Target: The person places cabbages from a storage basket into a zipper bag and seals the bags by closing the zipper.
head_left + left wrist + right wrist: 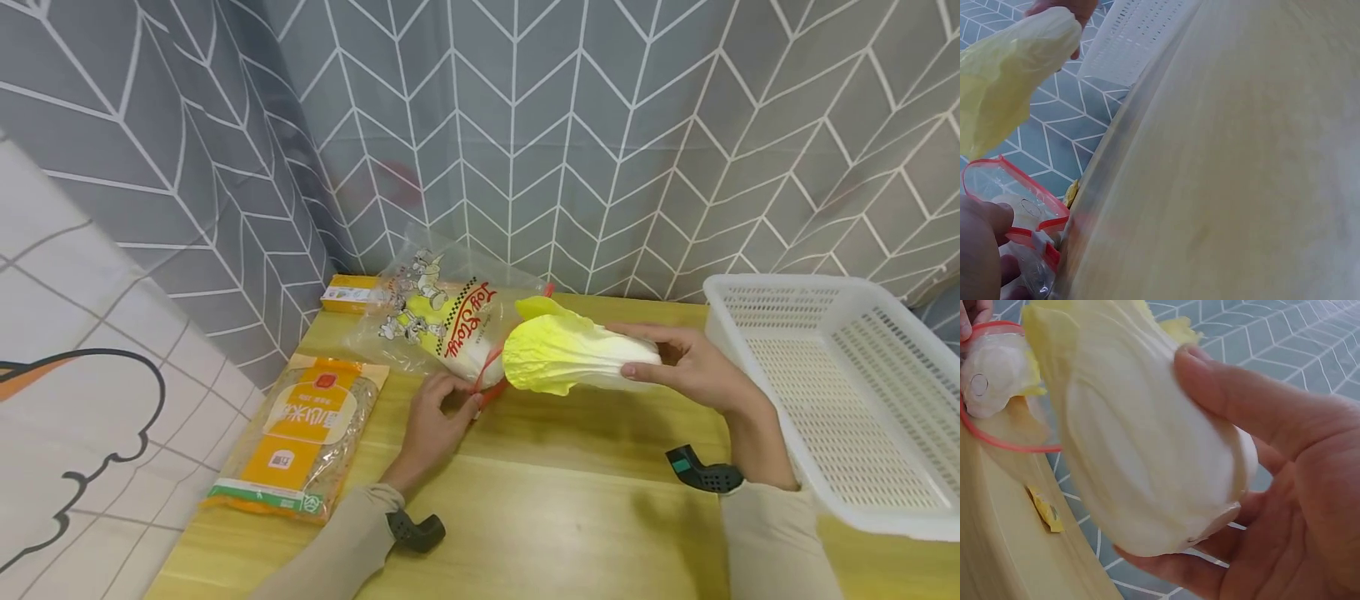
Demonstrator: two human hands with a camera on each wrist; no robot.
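My right hand [693, 367] grips a napa cabbage [573, 348] by its white base, thumb on the near side; its yellow leafy end points left. A clear zip bag [468, 321] with cartoon print and a red zip edge lies at the back, its mouth spread beside the leaves. My left hand [438, 425] pinches the red edge, near the white slider [1041, 242]. Inside the bag sits another white and yellow cabbage [997, 378], partly hidden by the print and film. The right wrist view shows the held cabbage [1129, 444] close up, apart from the bag.
An orange-labelled clear food packet [300, 433] lies on the wooden table [540, 517] at the left. A small yellow box [348, 293] is at the back left corner, partly behind the bag. At the right stands a white perforated basket [825, 483]. A patterned grey curtain [510, 150] hangs behind.
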